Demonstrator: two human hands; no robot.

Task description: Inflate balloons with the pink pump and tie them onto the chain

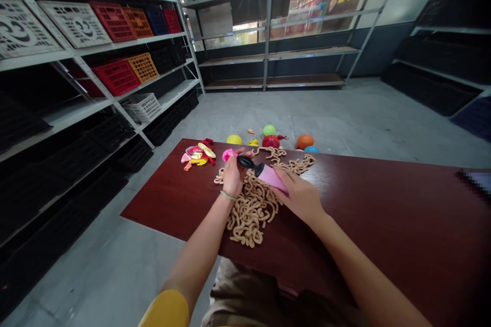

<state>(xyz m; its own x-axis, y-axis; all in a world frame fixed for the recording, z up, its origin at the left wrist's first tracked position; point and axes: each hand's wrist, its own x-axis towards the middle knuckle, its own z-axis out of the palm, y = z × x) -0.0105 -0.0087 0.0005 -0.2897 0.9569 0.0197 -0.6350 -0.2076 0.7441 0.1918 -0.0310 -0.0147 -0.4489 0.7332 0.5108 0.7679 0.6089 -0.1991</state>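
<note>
— Left hand [232, 176]: what are we holding there?

— A narrow pinch on a pink balloon [228, 155], with its neck right at the black nozzle [245, 162] of the pump [270, 176]. Our fingers hide the join, so we can't tell whether the neck is fully over the tip.

— And our right hand [297, 195]?

— Fingers spread across the pump's pink barrel, holding it just above the tabletop [383, 225].

— Which step would we say this is?

— We'd judge it's the fitting step, balloon to nozzle, with the balloon looking barely filled. The next move calls for seating the neck firmly and pinching it there before the barrel is worked.

— What's around us?

— Tan twisted strands [249, 209] lie heaped under both hands, with flat balloons [197, 156] in a small pile to our left. Past the far edge, inflated balloons [269, 130] sit on the floor [345, 112], and crates [113, 21] fill the shelves [38, 59] on our left.
</note>
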